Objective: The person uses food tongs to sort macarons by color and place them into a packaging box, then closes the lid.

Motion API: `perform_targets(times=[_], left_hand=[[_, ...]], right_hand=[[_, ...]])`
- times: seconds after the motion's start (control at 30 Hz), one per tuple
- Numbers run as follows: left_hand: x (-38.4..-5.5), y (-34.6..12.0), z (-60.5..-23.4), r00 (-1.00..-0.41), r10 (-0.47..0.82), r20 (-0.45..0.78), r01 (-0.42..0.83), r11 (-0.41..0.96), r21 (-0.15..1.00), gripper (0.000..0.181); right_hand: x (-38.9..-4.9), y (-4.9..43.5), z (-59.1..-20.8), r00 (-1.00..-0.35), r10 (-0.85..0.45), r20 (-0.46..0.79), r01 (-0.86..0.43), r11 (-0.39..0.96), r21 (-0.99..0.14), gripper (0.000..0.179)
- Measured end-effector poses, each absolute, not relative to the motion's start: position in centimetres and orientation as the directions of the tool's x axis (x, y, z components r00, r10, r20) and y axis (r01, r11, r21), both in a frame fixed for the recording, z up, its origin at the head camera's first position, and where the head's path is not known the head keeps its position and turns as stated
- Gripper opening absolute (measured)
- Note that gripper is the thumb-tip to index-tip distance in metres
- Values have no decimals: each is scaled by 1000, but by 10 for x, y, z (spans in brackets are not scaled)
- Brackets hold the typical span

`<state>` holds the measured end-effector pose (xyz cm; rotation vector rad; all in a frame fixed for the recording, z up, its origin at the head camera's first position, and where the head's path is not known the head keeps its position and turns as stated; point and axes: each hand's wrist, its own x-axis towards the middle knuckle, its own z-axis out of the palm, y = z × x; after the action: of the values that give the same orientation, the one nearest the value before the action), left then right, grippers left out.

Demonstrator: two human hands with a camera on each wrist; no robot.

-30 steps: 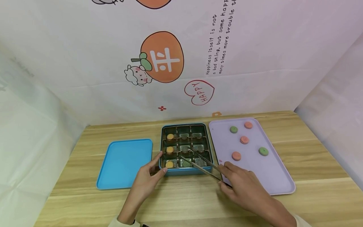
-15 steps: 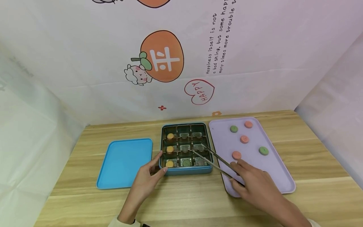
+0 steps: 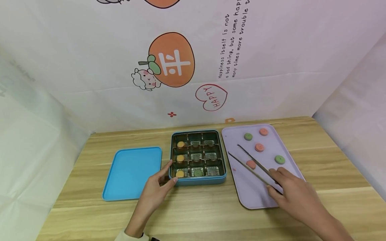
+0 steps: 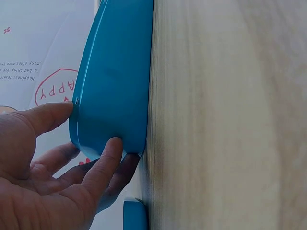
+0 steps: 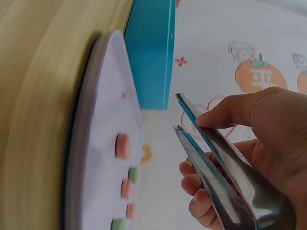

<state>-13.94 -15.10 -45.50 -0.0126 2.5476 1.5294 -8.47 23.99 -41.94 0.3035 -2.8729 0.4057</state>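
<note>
My left hand (image 3: pixel 153 192) holds the front left corner of a blue tin (image 3: pixel 200 181), thumb at its rim and fingers against its side. Inside, a divided insert has a yellow round cookie (image 3: pixel 180 158) in each left compartment and a green cookie (image 3: pixel 198 172) in the front middle one. My right hand (image 3: pixel 297 195) grips metal tongs (image 5: pixel 218 143), thumb on one arm and fingers on the other. The tongs' tips are spread with nothing between them. They overlap the lilac tray (image 3: pixel 251 197) in the head view, one arm passing across a pink cookie (image 3: pixel 251 164).
Several pink and green cookies lie on the lilac tray, among them a green one (image 3: pixel 279 159) at its right side. A flat blue lid (image 3: pixel 135 174) lies left of the tin. A printed white cloth (image 3: pixel 120 67) hangs behind the wooden table (image 3: pixel 193 214).
My right hand has moved right, carrying the tongs from over the tin to over the lilac tray. The green cookie stays in the tin. My left hand keeps its place.
</note>
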Motion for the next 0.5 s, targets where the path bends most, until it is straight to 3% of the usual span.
perform_targets(times=[0.5], left_hand=[[-140,-151,-454,-985,81,-154,-97,477,873,67]], right_hand=[[-73,295,-440,-979,-69,190,-116,961,-250,44]])
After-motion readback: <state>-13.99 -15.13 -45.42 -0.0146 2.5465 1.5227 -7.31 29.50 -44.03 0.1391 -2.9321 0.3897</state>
